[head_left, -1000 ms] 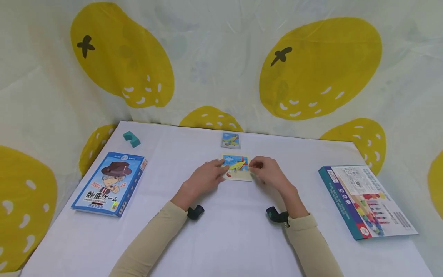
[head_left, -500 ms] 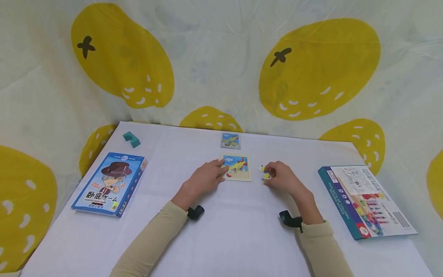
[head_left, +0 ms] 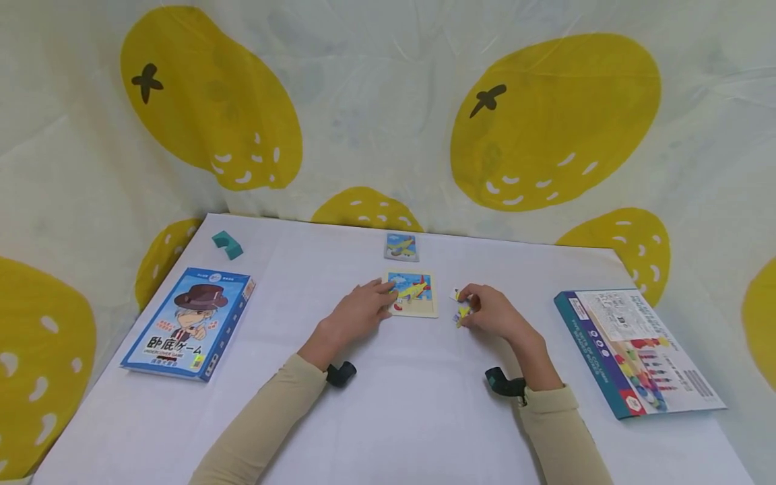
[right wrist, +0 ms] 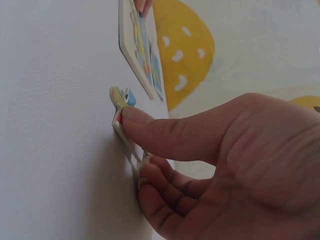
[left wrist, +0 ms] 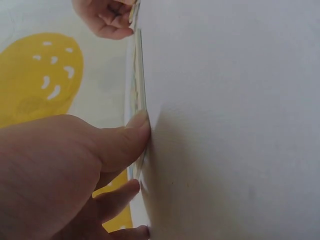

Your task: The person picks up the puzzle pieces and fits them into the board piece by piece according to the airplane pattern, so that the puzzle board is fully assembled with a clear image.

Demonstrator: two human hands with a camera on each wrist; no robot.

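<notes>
A small puzzle board point(head_left: 428, 311) with a pale frame and a yellow-and-red airplane picture lies in the middle of the table. My left hand point(head_left: 366, 310) rests on its left side, fingers spread; in the left wrist view the thumb point(left wrist: 131, 140) touches the board's edge. To the right of the board, my right hand point(head_left: 494, 311) pinches a small puzzle piece point(head_left: 463, 314) between thumb and fingers. The right wrist view shows this puzzle piece point(right wrist: 118, 100) tilted at the thumb tip, close over the table. Another white-edged piece point(head_left: 455, 294) shows beside the fingertips.
Behind the board lies a grey-edged airplane picture card point(head_left: 401, 247). A blue game box point(head_left: 188, 323) is at the left, with a teal arch-shaped block point(head_left: 227, 244) behind it. A flat white-and-teal box point(head_left: 639, 353) lies at the right. A printed curtain point(head_left: 376, 101) hangs behind the table.
My right hand has moved right, off the board's right edge to the loose pieces, and now pinches one. The left hand stays on the board.
</notes>
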